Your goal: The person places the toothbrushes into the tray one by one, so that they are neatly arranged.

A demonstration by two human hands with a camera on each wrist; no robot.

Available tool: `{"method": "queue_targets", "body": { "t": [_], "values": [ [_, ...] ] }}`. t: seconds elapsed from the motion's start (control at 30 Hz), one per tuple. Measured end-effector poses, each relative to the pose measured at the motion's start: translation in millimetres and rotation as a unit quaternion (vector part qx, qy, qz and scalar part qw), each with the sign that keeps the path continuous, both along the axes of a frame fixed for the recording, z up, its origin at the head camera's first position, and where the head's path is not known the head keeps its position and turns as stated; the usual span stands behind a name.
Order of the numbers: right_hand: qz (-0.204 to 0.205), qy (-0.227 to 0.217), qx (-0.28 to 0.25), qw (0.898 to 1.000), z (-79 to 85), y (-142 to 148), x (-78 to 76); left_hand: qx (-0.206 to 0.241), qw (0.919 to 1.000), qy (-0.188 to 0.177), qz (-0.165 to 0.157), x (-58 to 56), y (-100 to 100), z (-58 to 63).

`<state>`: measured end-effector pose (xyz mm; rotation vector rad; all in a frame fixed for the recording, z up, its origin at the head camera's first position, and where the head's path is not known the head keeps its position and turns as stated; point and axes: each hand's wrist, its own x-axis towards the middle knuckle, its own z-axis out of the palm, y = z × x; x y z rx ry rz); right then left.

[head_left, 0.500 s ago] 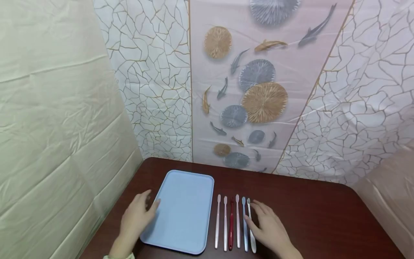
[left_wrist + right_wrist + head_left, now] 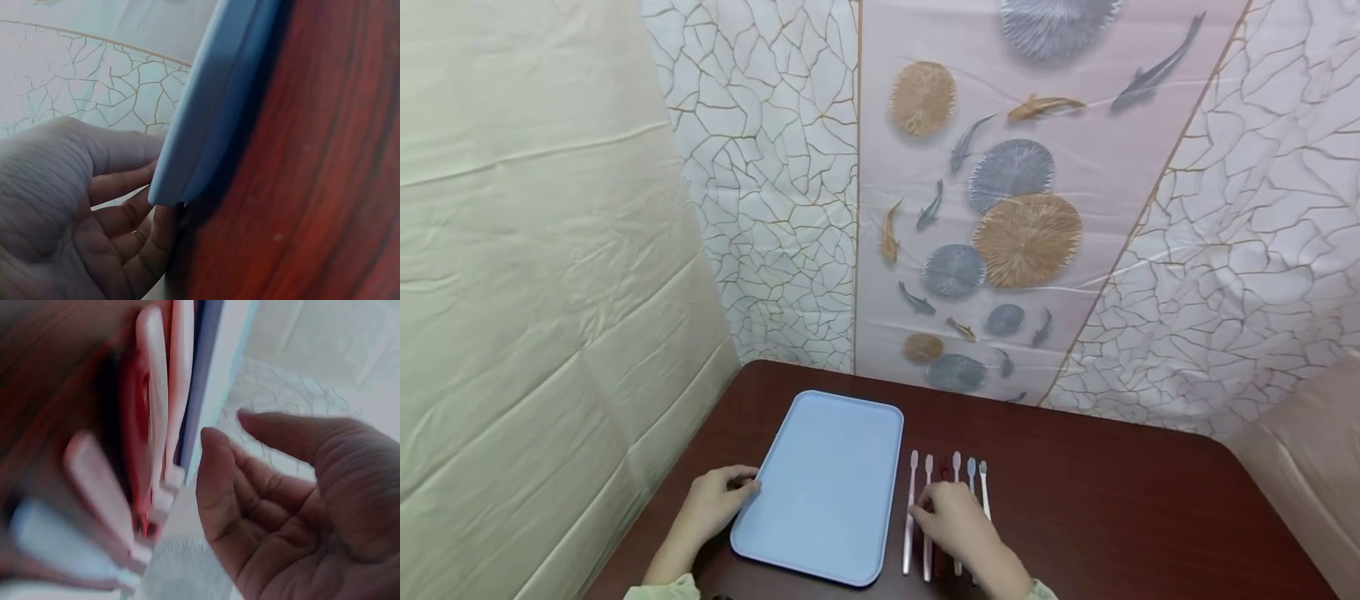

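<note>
My left hand [image 2: 709, 504] grips the left rim of a light blue rectangular tray [image 2: 820, 492], thumb at the upper edge and fingers curled under it in the left wrist view. Beside the tray several toothbrushes lie side by side, heads toward the wall. At the left of the row is a pink-and-white toothbrush [image 2: 909, 521]; a red toothbrush [image 2: 944, 471], a blue toothbrush [image 2: 972, 468] and a white toothbrush [image 2: 986, 492] lie farther right. Over the row hovers my right hand [image 2: 958, 521], covering some handles. Its thumb and bent fingers stand apart with nothing between them [image 2: 281, 494].
The dark red-brown table [image 2: 1097, 508] extends to the right of the toothbrushes. Behind it hangs a patterned cloth [image 2: 790, 208] with fish and round shapes, and a cream cloth [image 2: 550, 292] covers the left side.
My left hand has moved down to the tray's left rim and taken hold of it. My right hand has shifted left, from beside the white toothbrush to above the row.
</note>
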<state>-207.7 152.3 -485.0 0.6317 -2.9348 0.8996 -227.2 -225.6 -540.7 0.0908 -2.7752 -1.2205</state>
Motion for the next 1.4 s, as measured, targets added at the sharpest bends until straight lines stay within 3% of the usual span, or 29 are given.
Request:
{"method": "queue_targets", "body": {
  "t": [0.23, 0.53, 0.97, 1.2, 1.4],
  "values": [
    [-0.067, 0.010, 0.086, 0.994, -13.2, -21.6, -15.0, 0.014, 0.9999, -0.005, 0.006, -2.7, -2.1, -5.2],
    [-0.094, -0.020, 0.104, 0.990, -15.4, -31.7, -26.0, 0.027, 0.9995, -0.012, 0.012, -7.5, -3.8, -6.5],
    [-0.099, 0.003, 0.049, 0.994, 6.6, -46.7, -34.2, 0.022, 0.9996, -0.003, 0.016, -7.3, -7.1, -7.9],
    [-0.073, 0.000, 0.021, 0.997, 8.9, -80.1, -42.9, 0.021, 0.9996, -0.010, 0.013, -6.9, -8.0, -7.5],
    [-0.062, -0.035, 0.007, 0.997, 9.3, -111.3, -51.4, 0.018, 0.9997, -0.011, 0.014, -7.3, -5.8, -7.6]
  ]
}}
